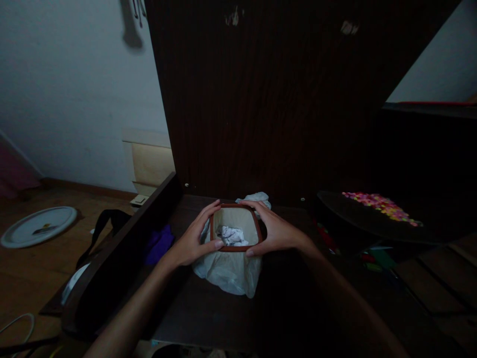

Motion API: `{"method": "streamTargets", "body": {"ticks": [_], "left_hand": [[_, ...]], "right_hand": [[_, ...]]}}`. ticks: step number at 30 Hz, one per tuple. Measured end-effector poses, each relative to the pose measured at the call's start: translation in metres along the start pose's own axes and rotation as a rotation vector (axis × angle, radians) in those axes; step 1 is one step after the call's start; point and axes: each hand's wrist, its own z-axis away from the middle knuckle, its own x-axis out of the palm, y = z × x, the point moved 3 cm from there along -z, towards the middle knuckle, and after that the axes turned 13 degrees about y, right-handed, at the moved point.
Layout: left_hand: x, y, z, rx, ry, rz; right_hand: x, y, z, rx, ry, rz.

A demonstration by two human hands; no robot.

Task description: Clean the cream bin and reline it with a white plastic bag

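Observation:
A small square waste bin stands on a dark floor board, lined with a white plastic bag that hangs down its outside. A reddish-brown rim ring sits on the bin's top. My left hand grips the ring's left side, thumb on the near edge and fingers on the far edge. My right hand grips the right side the same way. Crumpled white paper lies inside the bin.
A tall dark wooden panel rises just behind the bin. A dark shelf with small colourful pieces lies at right. At left are a purple cloth, a black strap and a white round plate on the wooden floor.

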Motion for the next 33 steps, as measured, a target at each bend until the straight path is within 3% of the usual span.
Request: {"method": "streamTargets", "body": {"ticks": [21,33], "left_hand": [[0.002,-0.006,0.002,0.016,0.019,0.031],[0.000,0.004,-0.003,0.074,0.018,-0.028]], "right_hand": [[0.009,0.022,0.016,0.111,0.052,-0.390],[0.004,0.022,0.015,0.059,0.129,-0.329]]}}
